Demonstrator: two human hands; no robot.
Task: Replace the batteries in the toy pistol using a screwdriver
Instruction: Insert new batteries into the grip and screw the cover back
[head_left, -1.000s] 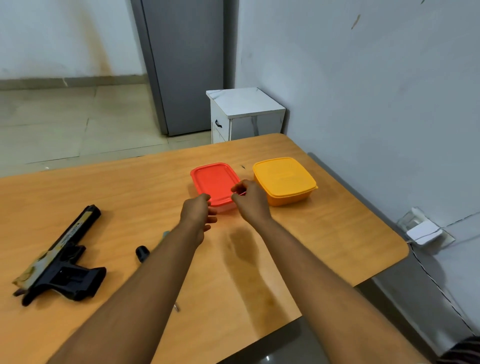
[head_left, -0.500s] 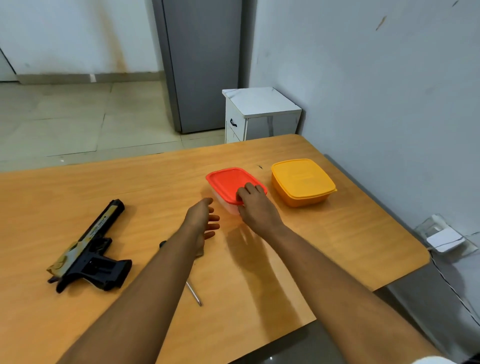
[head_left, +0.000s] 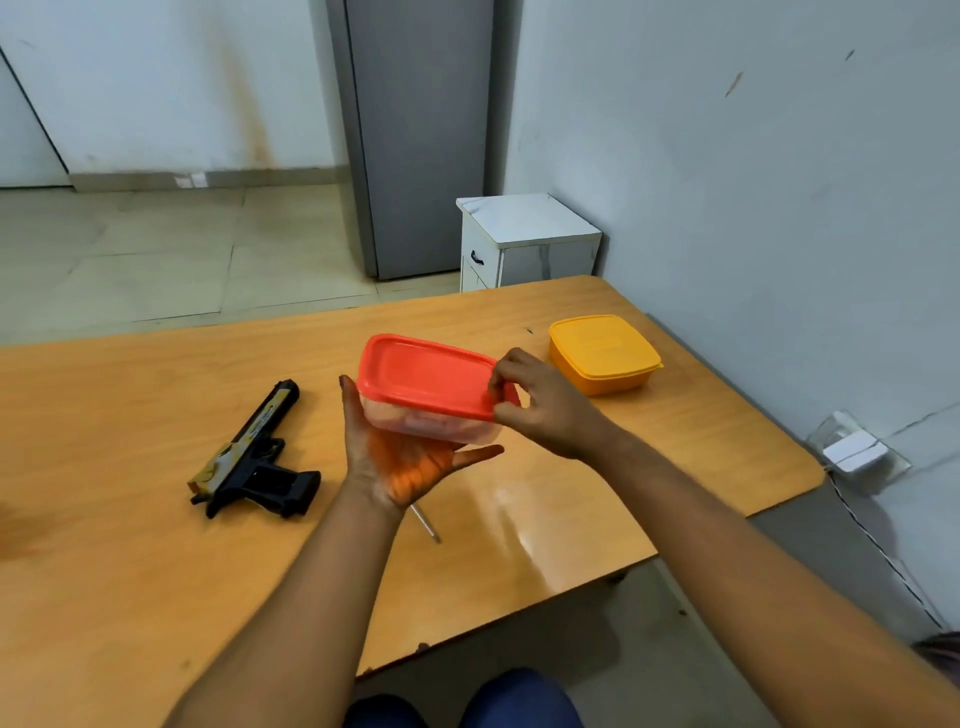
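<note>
The red-lidded box, now lifted off the table, rests on the left hand's spread fingers; the right hand pinches its three o'clock lid corner, likely opening it for batteries.

Both hands have lifted the red-lidded box off the table.

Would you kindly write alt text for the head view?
A left hand supports a red-lidded box from below above a wooden table while the right hand pinches the lid's corner. A toy pistol lies to the left, a yellow box to the right.
</note>
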